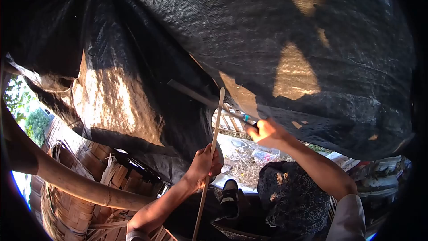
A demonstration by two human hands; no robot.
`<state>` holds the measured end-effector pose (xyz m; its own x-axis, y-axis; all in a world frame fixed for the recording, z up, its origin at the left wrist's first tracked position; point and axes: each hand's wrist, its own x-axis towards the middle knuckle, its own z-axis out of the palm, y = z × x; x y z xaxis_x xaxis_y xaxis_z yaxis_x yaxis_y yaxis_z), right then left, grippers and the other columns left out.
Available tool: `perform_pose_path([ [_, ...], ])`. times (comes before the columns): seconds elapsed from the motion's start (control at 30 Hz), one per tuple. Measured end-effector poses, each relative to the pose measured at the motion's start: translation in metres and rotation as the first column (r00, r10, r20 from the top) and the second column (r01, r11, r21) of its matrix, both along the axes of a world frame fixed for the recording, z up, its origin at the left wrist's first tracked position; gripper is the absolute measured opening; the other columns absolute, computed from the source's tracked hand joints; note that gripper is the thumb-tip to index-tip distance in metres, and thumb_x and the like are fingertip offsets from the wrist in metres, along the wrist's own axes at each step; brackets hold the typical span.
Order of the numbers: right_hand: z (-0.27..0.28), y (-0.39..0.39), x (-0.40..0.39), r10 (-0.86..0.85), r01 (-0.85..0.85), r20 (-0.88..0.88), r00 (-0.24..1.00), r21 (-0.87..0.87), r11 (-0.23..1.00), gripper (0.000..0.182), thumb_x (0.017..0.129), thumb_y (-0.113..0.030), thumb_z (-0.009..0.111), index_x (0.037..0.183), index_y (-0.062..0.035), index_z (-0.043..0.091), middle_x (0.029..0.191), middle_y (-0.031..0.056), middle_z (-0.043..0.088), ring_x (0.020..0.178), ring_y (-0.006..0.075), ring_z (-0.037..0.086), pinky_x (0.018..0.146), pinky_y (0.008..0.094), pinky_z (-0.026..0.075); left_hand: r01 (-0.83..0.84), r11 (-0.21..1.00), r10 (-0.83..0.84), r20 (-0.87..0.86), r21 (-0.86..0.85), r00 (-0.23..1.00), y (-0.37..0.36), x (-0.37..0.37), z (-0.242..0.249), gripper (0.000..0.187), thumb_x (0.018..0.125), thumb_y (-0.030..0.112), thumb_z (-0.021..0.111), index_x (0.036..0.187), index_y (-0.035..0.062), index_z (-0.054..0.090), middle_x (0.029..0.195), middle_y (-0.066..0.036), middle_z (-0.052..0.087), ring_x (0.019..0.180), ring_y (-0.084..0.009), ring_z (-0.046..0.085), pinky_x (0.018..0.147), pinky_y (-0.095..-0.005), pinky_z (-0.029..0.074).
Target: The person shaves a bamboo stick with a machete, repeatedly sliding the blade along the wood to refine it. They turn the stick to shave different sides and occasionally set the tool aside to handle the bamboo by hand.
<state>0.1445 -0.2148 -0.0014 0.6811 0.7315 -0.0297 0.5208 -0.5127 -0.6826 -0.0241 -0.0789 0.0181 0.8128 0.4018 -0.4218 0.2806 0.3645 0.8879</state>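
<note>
My left hand (205, 166) is closed around a slim pale wooden stick (216, 129), which stands nearly upright and runs down past my wrist. Its rounded top end reaches up against the dark sheet. In my right hand (269, 134) is a knife with a long, dark, thin blade (189, 93), slightly smeared. The blade slants up to the left and crosses the stick in this view, a little below the stick's top. A small teal spot shows close to the knife's handle end, and my fingers cover most of the handle.
A large black plastic sheet (214, 31) hangs low ahead, with sunlit patches. Woven bamboo baskets (67, 196) stand at the lower left, beside a thick curved pole (89, 190). Below are a shoe (230, 196) and dark patterned cloth (290, 201). Dry litter (245, 165) covers the ground beyond.
</note>
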Motion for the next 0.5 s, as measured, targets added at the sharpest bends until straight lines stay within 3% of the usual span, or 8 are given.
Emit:
perform_pose_path([
  [0.03,-0.005,0.001,-0.004,0.06,-0.06,-0.014,0.998,-0.024,0.998,0.039,0.083,-0.037,0.052,0.075,-0.001,0.062,0.067,0.0204,0.06,0.063,0.0316,0.061,0.056,0.0418,0.046,0.01,1.0,-0.01,-0.01,0.014,1.0,0.001,0.002,-0.002,0.034,0.096,0.03,0.029,0.069,0.0103,0.036,0.047,0.003,0.024,0.033,-0.0078,0.023,0.031,-0.0237,0.019],
  [0.1,-0.03,0.004,0.0,0.263,-0.275,0.354,0.897,-0.019,0.961,0.031,0.076,-0.034,0.055,0.086,-0.0067,0.065,0.079,0.0161,0.064,0.075,0.0309,0.063,0.067,0.041,0.051,0.038,0.999,-0.038,-0.007,0.021,0.999,-0.003,0.005,-0.003,0.034,0.096,0.03,0.03,0.069,0.0106,0.036,0.048,0.003,0.025,0.034,-0.0071,0.023,0.032,-0.0229,0.019],
  [0.13,-0.022,0.004,0.001,0.324,-0.274,0.321,0.89,-0.192,0.943,0.027,0.072,-0.032,0.057,0.088,-0.0114,0.065,0.084,0.015,0.064,0.081,0.0307,0.062,0.074,0.0394,0.051,0.094,0.993,-0.096,0.023,0.068,0.995,-0.006,0.004,-0.003,0.033,0.096,0.029,0.031,0.069,0.0104,0.036,0.048,0.003,0.025,0.035,-0.0073,0.023,0.032,-0.0227,0.02],
  [0.17,-0.034,0.005,0.006,0.255,-0.22,0.442,0.86,-0.13,0.967,0.026,0.068,-0.031,0.061,0.088,-0.014,0.065,0.076,0.0149,0.063,0.075,0.0303,0.062,0.07,0.0367,0.051,0.144,0.983,-0.151,0.047,0.117,0.987,-0.009,0.002,-0.003,0.032,0.096,0.029,0.032,0.07,0.0103,0.037,0.049,0.003,0.026,0.036,-0.0074,0.024,0.033,-0.0225,0.021],
  [0.23,-0.031,0.003,0.01,0.141,-0.141,0.436,0.889,-0.032,0.989,0.025,0.071,-0.029,0.06,0.088,-0.0114,0.064,0.08,0.0155,0.063,0.078,0.0299,0.062,0.072,0.0362,0.051,0.026,0.999,-0.028,0.056,0.046,0.998,-0.01,0.005,0.003,0.034,0.095,0.033,0.032,0.071,0.0105,0.038,0.05,0.004,0.027,0.035,-0.0062,0.022,0.033,-0.0215,0.019],
  [0.3,-0.027,0.003,0.018,-0.075,0.073,0.107,0.991,0.028,0.997,0.026,0.078,-0.027,0.057,0.084,-0.0023,0.063,0.082,0.0178,0.063,0.076,0.0321,0.061,0.069,0.0394,0.049,0.041,0.999,-0.043,0.105,0.019,0.994,-0.003,0.002,-0.002,0.034,0.096,0.033,0.031,0.071,0.0103,0.038,0.049,0.004,0.026,0.035,-0.0062,0.022,0.032,-0.0214,0.019],
  [0.4,-0.03,-0.001,0.028,-0.127,0.124,0.027,0.992,0.083,0.989,0.03,0.079,-0.03,0.055,0.086,-0.0024,0.062,0.083,0.0182,0.063,0.078,0.0329,0.062,0.068,0.0398,0.049,0.021,1.0,-0.022,0.068,0.013,0.997,-0.001,0.006,0.0,0.034,0.096,0.031,0.031,0.07,0.0105,0.037,0.05,0.004,0.026,0.035,-0.0061,0.022,0.032,-0.021,0.019],
  [0.5,-0.03,-0.008,0.023,-0.084,0.084,-0.009,0.996,-0.003,0.996,0.029,0.08,-0.032,0.053,0.083,-0.0046,0.063,0.082,0.0162,0.064,0.075,0.0329,0.062,0.067,0.0407,0.049,-0.004,1.0,0.005,0.023,-0.012,1.0,0.003,0.014,-0.005,0.034,0.096,0.031,0.032,0.069,0.0111,0.037,0.049,0.004,0.025,0.035,-0.0058,0.023,0.032,-0.0204,0.02],
])
